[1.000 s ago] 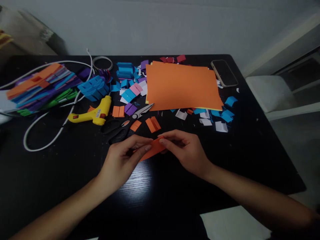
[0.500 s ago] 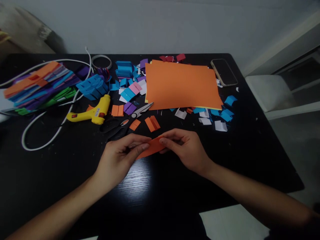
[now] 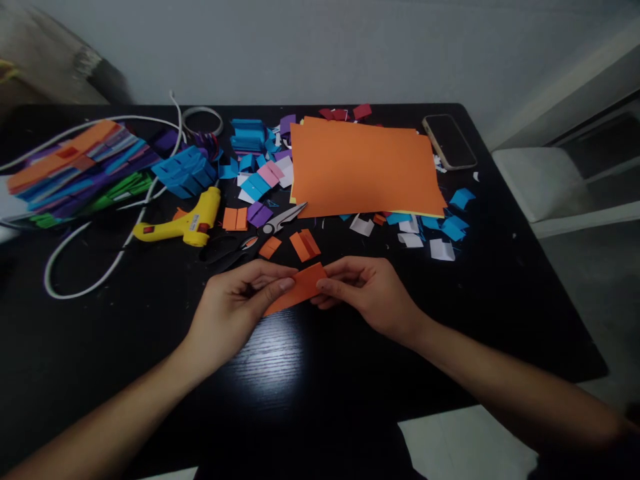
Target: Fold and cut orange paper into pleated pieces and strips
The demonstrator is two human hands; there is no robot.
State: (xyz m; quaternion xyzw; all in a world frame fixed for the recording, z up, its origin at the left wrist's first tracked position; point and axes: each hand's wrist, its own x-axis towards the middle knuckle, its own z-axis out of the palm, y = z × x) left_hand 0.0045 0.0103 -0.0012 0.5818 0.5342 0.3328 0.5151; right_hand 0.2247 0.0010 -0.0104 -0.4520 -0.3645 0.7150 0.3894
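Both hands hold one small orange paper piece (image 3: 300,288) just above the black table (image 3: 100,347), near its front middle. My left hand (image 3: 235,310) pinches the piece's left end between thumb and fingers. My right hand (image 3: 367,293) pinches its right end. The paper lies tilted, higher on the right. Just behind the hands lie black-handled scissors (image 3: 245,245) and folded orange bits (image 3: 305,245).
A large orange sheet (image 3: 363,167) lies at the back middle, a phone (image 3: 449,141) to its right. A yellow glue gun (image 3: 183,223) with a white cable (image 3: 90,267) sits left. Stacks of coloured strips (image 3: 75,170) and several blue, white and purple folded scraps are scattered about.
Both hands shifted a little to the left and away from me with the orange piece, which now shows more of its flat face. Nothing else on the table moved.
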